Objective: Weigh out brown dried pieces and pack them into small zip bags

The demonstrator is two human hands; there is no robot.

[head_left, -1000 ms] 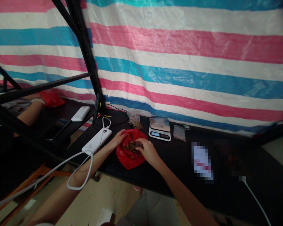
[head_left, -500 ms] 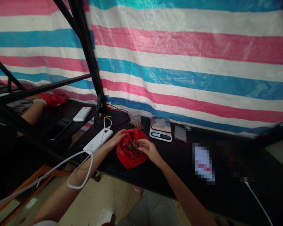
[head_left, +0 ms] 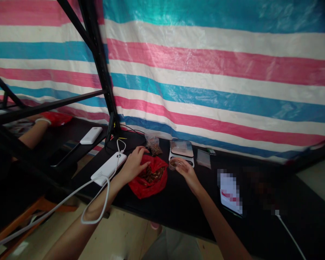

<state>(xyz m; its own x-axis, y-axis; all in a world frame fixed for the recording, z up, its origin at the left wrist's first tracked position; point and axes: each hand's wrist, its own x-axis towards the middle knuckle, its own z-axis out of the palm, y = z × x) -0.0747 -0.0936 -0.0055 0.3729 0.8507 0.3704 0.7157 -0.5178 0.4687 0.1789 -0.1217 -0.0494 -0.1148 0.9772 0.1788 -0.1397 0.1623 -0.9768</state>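
A red plastic bag (head_left: 146, 190) lies open on the black table, with many small brown pieces (head_left: 153, 175) inside. Over its left rim is my left hand (head_left: 134, 166), thumb and fingers spread, nothing in its grasp. My right hand (head_left: 188, 173) holds a small clear round cup (head_left: 172, 165) with some brown pieces in it, to the right of the bag. The cup is in front of the near left corner of a white kitchen scale (head_left: 182, 148), partly covering its display. A clear packet lies on the scale. A zip bag (head_left: 154, 146) of brown pieces lies behind the red bag.
Clear bags (head_left: 204, 159) lie right of the scale. A phone (head_left: 230, 191), partly pixelated, is farther right. A white power bank (head_left: 108, 168) is at left, its cable looping across my left forearm. Beyond the black frame (head_left: 97, 65), another person's arm (head_left: 34, 133) reaches a red bag (head_left: 60, 119).
My right hand has moved out of the red bag, rightward to the scale's front edge, with the cup. My left hand has loosened from the bag's rim and spread its fingers.
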